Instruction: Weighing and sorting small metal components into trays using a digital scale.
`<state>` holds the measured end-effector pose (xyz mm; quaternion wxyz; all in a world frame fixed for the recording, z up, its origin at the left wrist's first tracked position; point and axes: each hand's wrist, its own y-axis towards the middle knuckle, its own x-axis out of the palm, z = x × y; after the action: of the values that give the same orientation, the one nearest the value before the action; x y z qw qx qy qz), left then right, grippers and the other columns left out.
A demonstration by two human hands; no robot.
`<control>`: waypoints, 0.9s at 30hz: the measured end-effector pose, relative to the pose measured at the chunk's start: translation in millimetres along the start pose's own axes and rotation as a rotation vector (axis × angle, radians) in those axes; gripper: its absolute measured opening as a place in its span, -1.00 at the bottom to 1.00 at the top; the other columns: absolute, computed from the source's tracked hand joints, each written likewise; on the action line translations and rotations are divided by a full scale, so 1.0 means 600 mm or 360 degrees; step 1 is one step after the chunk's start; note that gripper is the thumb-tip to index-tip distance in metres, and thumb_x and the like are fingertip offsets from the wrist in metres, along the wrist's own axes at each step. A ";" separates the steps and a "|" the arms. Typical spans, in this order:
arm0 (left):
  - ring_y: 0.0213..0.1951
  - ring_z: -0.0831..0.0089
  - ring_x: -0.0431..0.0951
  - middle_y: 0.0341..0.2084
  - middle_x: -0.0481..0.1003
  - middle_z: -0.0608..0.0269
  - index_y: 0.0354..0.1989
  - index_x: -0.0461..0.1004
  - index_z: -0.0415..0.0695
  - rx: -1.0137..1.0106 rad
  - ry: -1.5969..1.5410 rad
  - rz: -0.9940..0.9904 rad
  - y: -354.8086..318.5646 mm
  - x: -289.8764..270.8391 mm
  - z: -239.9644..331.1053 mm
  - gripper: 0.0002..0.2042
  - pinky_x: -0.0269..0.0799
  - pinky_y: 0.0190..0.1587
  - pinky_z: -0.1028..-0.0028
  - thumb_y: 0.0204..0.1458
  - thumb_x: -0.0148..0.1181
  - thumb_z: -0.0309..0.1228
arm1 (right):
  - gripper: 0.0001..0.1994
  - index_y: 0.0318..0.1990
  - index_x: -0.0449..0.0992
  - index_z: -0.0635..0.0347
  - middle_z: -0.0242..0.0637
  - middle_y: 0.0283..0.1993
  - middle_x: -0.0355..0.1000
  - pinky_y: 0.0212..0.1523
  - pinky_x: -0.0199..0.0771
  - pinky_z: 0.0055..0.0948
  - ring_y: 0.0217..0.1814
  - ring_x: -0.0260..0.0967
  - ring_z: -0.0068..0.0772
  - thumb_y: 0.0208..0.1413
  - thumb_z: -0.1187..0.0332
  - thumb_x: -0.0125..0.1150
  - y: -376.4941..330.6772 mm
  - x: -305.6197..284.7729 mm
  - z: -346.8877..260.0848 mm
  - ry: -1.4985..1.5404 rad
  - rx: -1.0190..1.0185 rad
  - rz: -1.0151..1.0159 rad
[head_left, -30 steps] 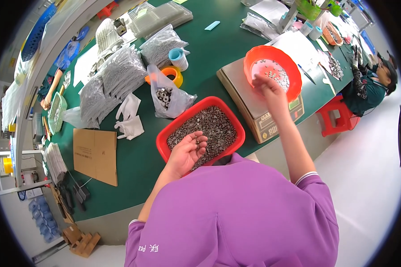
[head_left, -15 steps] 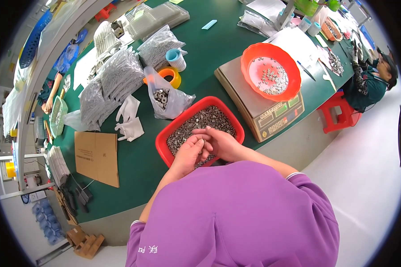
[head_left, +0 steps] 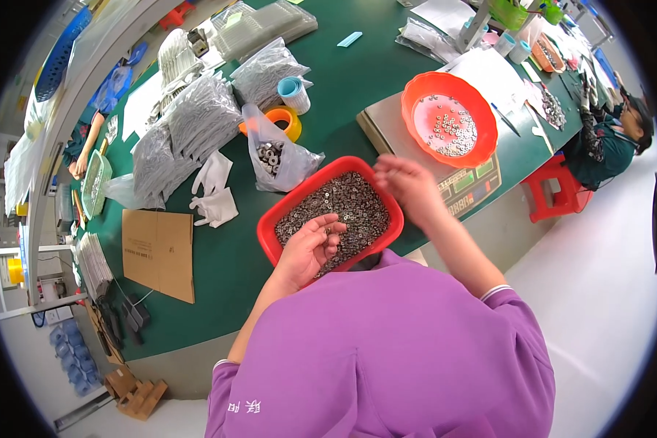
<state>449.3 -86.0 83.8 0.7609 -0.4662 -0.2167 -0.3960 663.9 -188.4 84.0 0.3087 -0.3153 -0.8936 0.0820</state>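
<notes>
A red rectangular tub (head_left: 269, 232) full of small metal nuts (head_left: 325, 201) sits right in front of me. Over its near left part is my left hand (head_left: 310, 252), palm turned up and fingers curled; what lies in them is too small to make out. My right hand (head_left: 412, 188) is over the tub's right rim, beside the scale, its fingers smeared by motion. On the scale (head_left: 387, 135) rests an orange-red scalloped bowl (head_left: 487, 124) with a loose scatter of nuts (head_left: 452, 135) in it.
Behind the tub stands a plastic bag of larger metal parts (head_left: 274, 157), near tape rolls (head_left: 288, 120). White gloves (head_left: 215, 193), a cardboard sheet (head_left: 158, 255) and bundled grey bags (head_left: 182, 139) lie left. A pen (head_left: 505, 119) lies right of the bowl; a co-worker (head_left: 613, 139) sits far right.
My hands were together over the tub and have parted. The right hand has swung right and away from me toward the scale; the left stays over the nuts.
</notes>
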 end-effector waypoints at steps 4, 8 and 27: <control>-0.44 0.61 0.34 -0.28 0.38 0.19 -0.07 0.22 -0.21 -0.0005 0.0049 0.0039 0.002 -0.005 -0.007 -0.77 0.36 -0.38 0.65 0.07 -0.20 -0.56 | -0.77 -0.17 0.44 0.31 -0.25 -0.21 0.43 -0.15 0.40 -0.50 -0.20 0.40 -0.46 0.02 0.56 -0.07 0.025 -0.049 -0.112 -0.1236 -0.0687 0.0346; -0.50 0.62 0.28 -0.33 0.39 0.21 -0.14 0.26 -0.19 0.0034 0.0143 0.0019 0.006 0.001 -0.011 -0.82 0.25 -0.45 0.66 0.08 -0.16 -0.54 | -0.75 -0.14 0.45 0.18 -0.23 -0.09 0.38 -0.06 0.32 -0.48 -0.10 0.36 -0.36 -0.02 0.51 0.04 0.024 -0.055 -0.143 -0.2203 -0.1254 0.0455; -0.08 0.50 0.35 -0.06 0.30 0.21 0.05 0.16 -0.23 0.0200 -0.0042 -0.0124 0.006 0.003 -0.016 -0.59 0.30 -0.03 0.51 -0.05 -0.21 -0.66 | -0.69 -0.01 0.26 0.33 -0.18 -0.09 0.33 -0.02 0.34 -0.41 -0.07 0.33 -0.36 0.15 0.35 -0.15 -0.031 0.034 0.135 0.0445 0.0824 -0.0370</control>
<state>452.5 -94.0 78.7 0.7698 -0.4137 -0.2691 -0.4048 593.1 -186.5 36.2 0.5059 -0.1302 -0.8220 0.2269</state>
